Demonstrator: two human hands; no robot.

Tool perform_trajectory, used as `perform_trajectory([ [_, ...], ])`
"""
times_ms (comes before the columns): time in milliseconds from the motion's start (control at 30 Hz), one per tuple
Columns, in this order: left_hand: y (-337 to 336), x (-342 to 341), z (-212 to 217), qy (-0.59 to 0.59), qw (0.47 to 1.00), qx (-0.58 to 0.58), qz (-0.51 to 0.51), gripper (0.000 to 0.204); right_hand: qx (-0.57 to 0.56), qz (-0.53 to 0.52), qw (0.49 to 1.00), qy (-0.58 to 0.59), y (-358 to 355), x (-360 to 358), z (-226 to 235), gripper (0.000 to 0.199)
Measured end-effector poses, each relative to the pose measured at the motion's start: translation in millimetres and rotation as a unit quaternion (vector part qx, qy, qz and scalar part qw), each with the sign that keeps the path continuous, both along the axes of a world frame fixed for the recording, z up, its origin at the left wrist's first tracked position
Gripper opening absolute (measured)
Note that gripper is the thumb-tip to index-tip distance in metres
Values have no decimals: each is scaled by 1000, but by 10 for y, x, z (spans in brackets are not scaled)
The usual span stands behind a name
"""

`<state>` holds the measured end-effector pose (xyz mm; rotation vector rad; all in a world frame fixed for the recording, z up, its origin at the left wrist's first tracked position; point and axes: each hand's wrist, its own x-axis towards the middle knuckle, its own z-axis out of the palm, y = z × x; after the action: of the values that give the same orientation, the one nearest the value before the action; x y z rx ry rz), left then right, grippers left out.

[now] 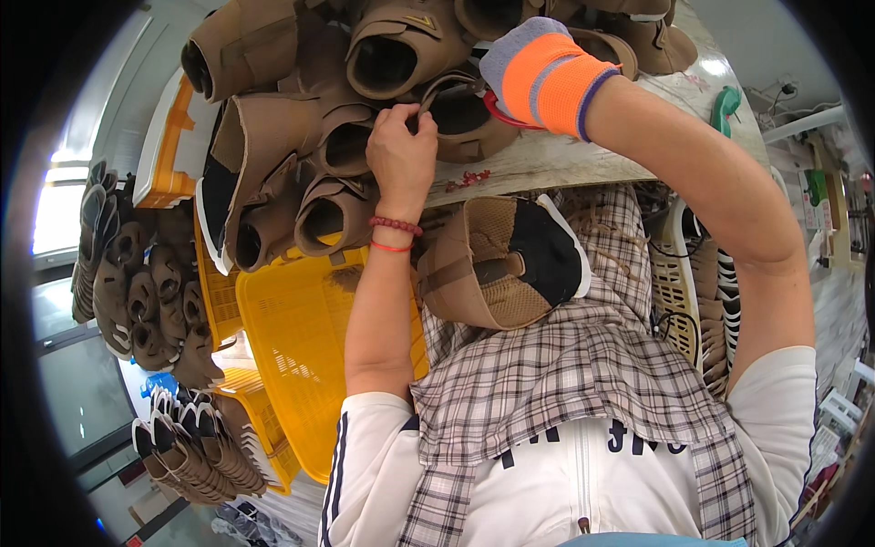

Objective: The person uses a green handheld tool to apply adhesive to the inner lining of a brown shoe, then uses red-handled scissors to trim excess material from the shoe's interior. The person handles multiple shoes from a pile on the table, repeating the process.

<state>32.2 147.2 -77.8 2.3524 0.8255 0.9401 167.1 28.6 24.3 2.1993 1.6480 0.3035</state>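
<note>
My bare left hand (402, 157), with beaded bracelets at its wrist, pinches the strap at the edge of a brown shoe upper (469, 128) lying on the worktable. My right hand (538, 68), in a grey and orange glove, is closed just right of that upper. A red looped handle (500, 111) sticks out beneath the fist; the rest of that tool is hidden. Across my plaid-covered lap rests another brown upper (488, 260), its opening facing up, with a black part and a white edge.
Brown uppers (387, 59) crowd the pale worktable (583, 164). Red scraps (468, 179) lie at its front edge, a green object (725, 109) at its right. Yellow crates (292, 346) stand at my left, near hanging uppers (137, 292) and stacked shoe parts (196, 447).
</note>
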Motion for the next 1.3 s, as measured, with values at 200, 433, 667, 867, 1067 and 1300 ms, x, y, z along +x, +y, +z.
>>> perform_trajectory([
  [200, -48, -71, 73, 34, 999, 26, -16, 23, 39, -49, 992, 112, -290, 87, 20, 42],
  [433, -226, -241, 129, 102, 970, 174, -138, 20, 139, -172, 953, 208, -1094, 257, -446, 78],
  [667, -188, -232, 566, -19, 981, 26, -189, 17, 111, -321, 875, 345, -1539, 389, -873, 85],
  [867, -61, -165, 777, 1, 968, -67, -242, 15, 124, -318, 883, 321, -1530, 551, -1099, 85],
  [1067, 25, -342, 574, 39, 953, -50, -295, 12, 125, -317, 877, 339, -1525, 625, -1272, 83],
  [1300, -104, -986, 694, -45, 968, 231, -85, 22, 235, -294, 854, 359, -1794, 461, -1540, 67],
])
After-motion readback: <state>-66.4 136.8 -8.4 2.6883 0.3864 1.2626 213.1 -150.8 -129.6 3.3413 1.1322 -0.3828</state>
